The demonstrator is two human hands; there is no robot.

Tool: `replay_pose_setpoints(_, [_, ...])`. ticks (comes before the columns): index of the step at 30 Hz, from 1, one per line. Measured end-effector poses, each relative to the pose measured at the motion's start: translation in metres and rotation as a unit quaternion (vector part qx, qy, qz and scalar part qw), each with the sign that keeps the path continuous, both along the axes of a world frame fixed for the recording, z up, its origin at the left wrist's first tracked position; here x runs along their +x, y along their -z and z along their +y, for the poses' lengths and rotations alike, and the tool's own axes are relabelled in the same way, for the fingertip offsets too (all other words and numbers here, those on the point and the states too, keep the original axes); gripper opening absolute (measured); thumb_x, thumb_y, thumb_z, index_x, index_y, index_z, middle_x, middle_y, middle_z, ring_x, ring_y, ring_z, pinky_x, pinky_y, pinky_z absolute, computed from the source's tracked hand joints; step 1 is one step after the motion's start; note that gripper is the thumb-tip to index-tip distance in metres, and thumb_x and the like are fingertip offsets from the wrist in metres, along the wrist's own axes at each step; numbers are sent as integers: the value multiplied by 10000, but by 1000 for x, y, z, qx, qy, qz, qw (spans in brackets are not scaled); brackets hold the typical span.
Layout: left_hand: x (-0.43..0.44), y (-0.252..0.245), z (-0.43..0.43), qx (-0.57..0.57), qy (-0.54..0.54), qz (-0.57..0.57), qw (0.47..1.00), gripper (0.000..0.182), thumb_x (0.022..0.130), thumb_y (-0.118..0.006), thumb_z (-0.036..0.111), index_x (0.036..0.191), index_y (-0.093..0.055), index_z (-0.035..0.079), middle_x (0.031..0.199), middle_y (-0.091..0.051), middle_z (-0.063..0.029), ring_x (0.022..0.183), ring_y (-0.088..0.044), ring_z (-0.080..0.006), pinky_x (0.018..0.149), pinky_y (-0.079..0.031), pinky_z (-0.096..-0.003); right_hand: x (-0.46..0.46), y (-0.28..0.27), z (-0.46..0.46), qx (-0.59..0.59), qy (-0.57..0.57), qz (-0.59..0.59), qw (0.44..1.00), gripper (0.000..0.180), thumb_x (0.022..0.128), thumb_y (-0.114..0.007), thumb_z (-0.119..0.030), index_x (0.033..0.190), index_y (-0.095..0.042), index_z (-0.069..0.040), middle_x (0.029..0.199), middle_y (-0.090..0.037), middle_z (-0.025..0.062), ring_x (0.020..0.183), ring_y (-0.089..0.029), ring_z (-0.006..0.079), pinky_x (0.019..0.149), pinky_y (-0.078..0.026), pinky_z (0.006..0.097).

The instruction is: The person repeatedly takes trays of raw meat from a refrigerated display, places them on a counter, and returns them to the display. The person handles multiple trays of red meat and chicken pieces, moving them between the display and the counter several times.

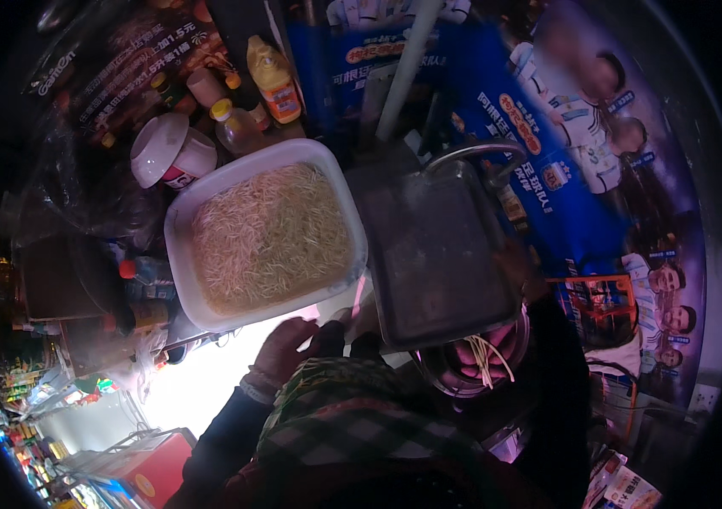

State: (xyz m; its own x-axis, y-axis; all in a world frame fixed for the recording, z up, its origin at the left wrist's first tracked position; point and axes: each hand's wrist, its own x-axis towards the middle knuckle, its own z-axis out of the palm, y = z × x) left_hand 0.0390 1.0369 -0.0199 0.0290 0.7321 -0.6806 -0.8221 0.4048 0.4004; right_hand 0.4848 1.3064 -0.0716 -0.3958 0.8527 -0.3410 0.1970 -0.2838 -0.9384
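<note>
A white plastic tub (265, 321) filled with bean sprouts (272, 235) in cloudy water stands in front of me to the left. My left hand (284, 347) is just below its near rim, fingers loosely curved, with nothing seen in it. To the right of the tub is a dark rectangular basin (440, 254), with no sprouts visible inside. My right hand (517, 267) is at the basin's right rim; it is dim and blurred, so its grip is unclear. A curved metal faucet (475, 149) arches over the basin's far end.
Below the basin a round metal bowl (463, 375) holds pale strips (488, 362). Stacked bowls (167, 149), a yellow jug (274, 83) and a yellow-capped bottle (230, 127) stand behind the tub. An orange wire rack (631, 305) is at the right, a red box (144, 474) lower left.
</note>
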Motion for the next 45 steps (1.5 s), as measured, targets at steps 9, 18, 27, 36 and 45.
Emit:
replay_pose_setpoints(9, [92,71,83,60,217,14,974,379,943,-560,244,1234,-455,25,1217,-527,-111,1051,-578,-216,864,-510,-349,5,55,8,249,-64,-270,928,295,772,-631,-168,1038,-675,-46,1054,-663,131,963,-637,242,833,-480,372])
replay_pose_setpoints(18, [102,90,109,-10,176,228,958,426,942,-551,372,1191,-531,26,1065,-612,-114,887,-606,-187,736,-506,-331,-8,79,-16,62,84,-19,994,313,871,-619,-175,1147,-616,-27,1076,-647,65,955,-586,145,843,-473,322])
replay_pose_setpoints(27, [103,138,102,56,116,313,941,546,942,-531,414,1257,-519,-31,1186,-599,-148,1092,-531,-230,953,-386,-329,-60,36,-33,268,-11,-313,911,286,852,-600,-211,1088,-629,-53,1137,-612,126,1081,-574,261,931,-438,388])
replay_pose_setpoints(36, [102,115,105,45,121,200,971,515,953,-511,410,1211,-545,-34,1081,-630,-119,977,-559,-208,889,-428,-343,-151,24,-43,533,-449,-226,680,447,847,-536,-280,1270,-524,-136,1354,-461,105,1269,-411,272,1070,-298,441])
replay_pose_setpoints(45, [107,117,99,69,166,416,891,435,959,-522,304,1263,-506,-5,1157,-606,-184,1063,-558,-253,953,-398,-349,-169,37,-28,515,-368,-264,728,401,859,-558,-200,1227,-545,-39,1355,-457,163,1263,-434,303,1036,-347,424])
